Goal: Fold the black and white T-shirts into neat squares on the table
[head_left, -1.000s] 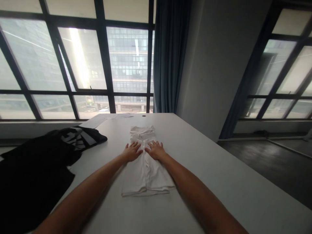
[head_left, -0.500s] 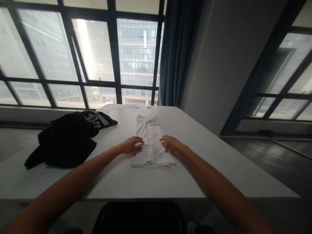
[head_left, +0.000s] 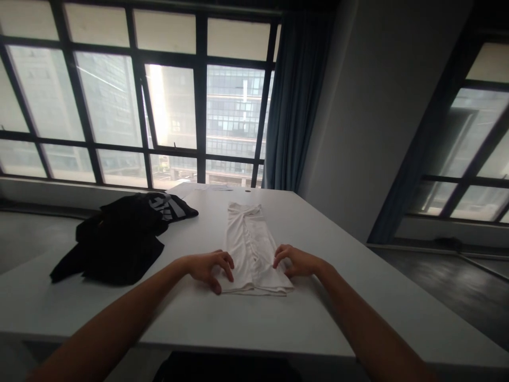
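Observation:
A white garment [head_left: 254, 249], folded into a long narrow shape with wrinkles down its middle, lies on the white table [head_left: 191, 318]. At its near left corner is my left hand [head_left: 210, 268], fingers apart and curved, with the fingertips touching the cloth and the thumb beside the corner. My right hand [head_left: 296, 261] rests at the garment's right edge near the bottom, its fingers bent and apart over the cloth. Neither hand is closed round any fabric.
A crumpled black garment [head_left: 123, 244] with grey print lies on the table's left part. Papers [head_left: 214, 187] and a small dark round spot are at the far end. Beyond stand windows and a blue curtain [head_left: 292, 106].
Both hands have moved toward the near end of the white garment, and the left thumb has spread to its corner. The camera view has tilted up slightly.

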